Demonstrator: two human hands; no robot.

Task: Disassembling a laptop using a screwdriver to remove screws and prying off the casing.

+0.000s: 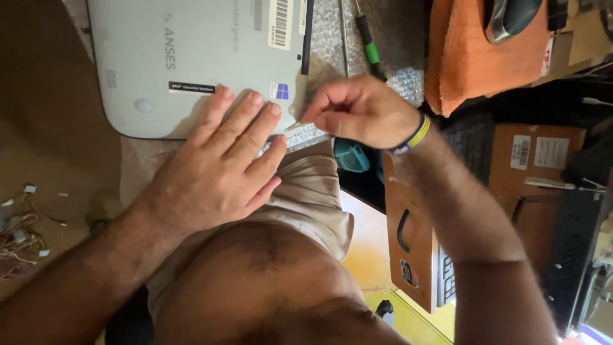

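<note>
Your left hand (220, 169) was lying flat, fingers spread and released, pressing down on the near edge of the grey laptop (191, 61), which sat upside down with its underside facing you. It was propped partly over your lap and partly on the bubble wrap (329, 29) covering the desk. Your right hand (364, 112) was just right of the left one, its grip pinched shut on a small silvery strip (306, 135) at the laptop's near right corner, thumb and forefinger on its far end. The strip touched your left fingertips. A green-handled screwdriver (369, 45) lay on the wrap just beyond your right hand, with an orange cloth (472, 57) further right. Loose wires (19, 223) sat way off on the left.
</note>
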